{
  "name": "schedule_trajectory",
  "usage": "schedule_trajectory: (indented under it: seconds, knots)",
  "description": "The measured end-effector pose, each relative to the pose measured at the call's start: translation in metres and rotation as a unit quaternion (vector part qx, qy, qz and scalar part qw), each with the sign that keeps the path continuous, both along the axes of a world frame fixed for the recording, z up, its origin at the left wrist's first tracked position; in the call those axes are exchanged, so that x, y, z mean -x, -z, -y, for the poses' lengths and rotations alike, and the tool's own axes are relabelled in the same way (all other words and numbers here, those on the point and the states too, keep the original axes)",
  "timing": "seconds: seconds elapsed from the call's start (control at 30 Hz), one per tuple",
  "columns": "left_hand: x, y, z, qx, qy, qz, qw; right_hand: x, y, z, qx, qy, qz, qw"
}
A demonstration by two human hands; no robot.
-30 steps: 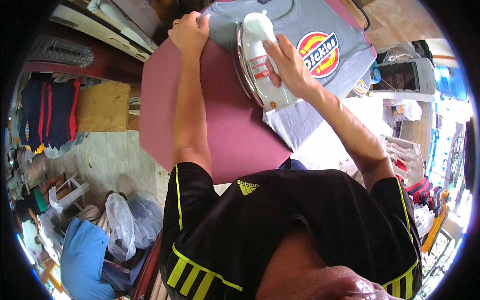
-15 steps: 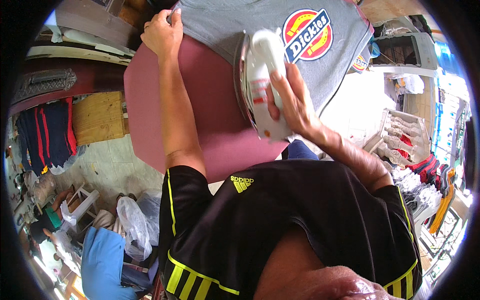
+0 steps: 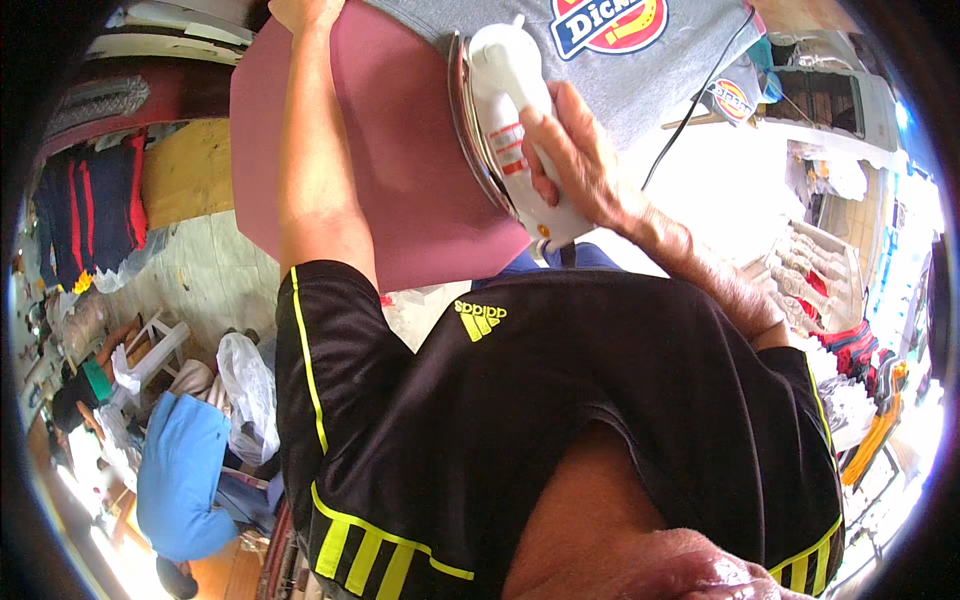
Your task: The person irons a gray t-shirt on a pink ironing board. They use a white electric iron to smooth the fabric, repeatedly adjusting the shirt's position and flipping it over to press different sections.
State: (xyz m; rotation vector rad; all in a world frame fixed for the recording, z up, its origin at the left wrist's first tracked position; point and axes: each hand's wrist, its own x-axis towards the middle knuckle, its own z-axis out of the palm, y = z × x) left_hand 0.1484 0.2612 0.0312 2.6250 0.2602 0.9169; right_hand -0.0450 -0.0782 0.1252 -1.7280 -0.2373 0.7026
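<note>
A white clothes iron is in my right hand, fingers wrapped round its handle. Its metal soleplate edge is tilted toward the left, over the near edge of a grey T-shirt. The shirt bears a round red and yellow print and lies on a maroon padded ironing board. My left hand is at the far left of the board, near the shirt; the picture's top edge cuts off its fingers, so their hold is hidden.
A dark cord runs on the right of the shirt. Dark garments with red stripes hang at the left. A person in a blue shirt is at the lower left, beside a clear plastic bag. Stacked clothes stand at the right.
The view has shifted, so the board and shirt sit higher in the picture. My left hand has slid partly out at the top. The iron remains in my right hand.
</note>
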Motion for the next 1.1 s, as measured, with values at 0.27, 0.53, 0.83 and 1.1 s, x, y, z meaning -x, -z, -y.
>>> schedule_trajectory:
  seconds: [0.27,0.53,0.83,1.1]
  knots:
    - [0.006,-0.017,-0.009,0.140,0.037,-0.131,0.981,0.046,-0.020,0.056,0.016,-0.098,-0.037,0.994]
    - [0.152,-0.018,0.143,0.117,0.118,-0.040,0.985,0.041,0.017,0.135,-0.006,-0.271,0.335,0.903]
    - [0.195,0.005,0.247,-0.136,-0.014,-0.185,0.973,-0.011,-0.027,0.246,0.096,-0.106,-0.007,0.990]
    - [0.171,-0.019,0.261,-0.086,-0.043,-0.214,0.972,-0.151,-0.049,0.280,0.108,0.046,0.192,0.974]
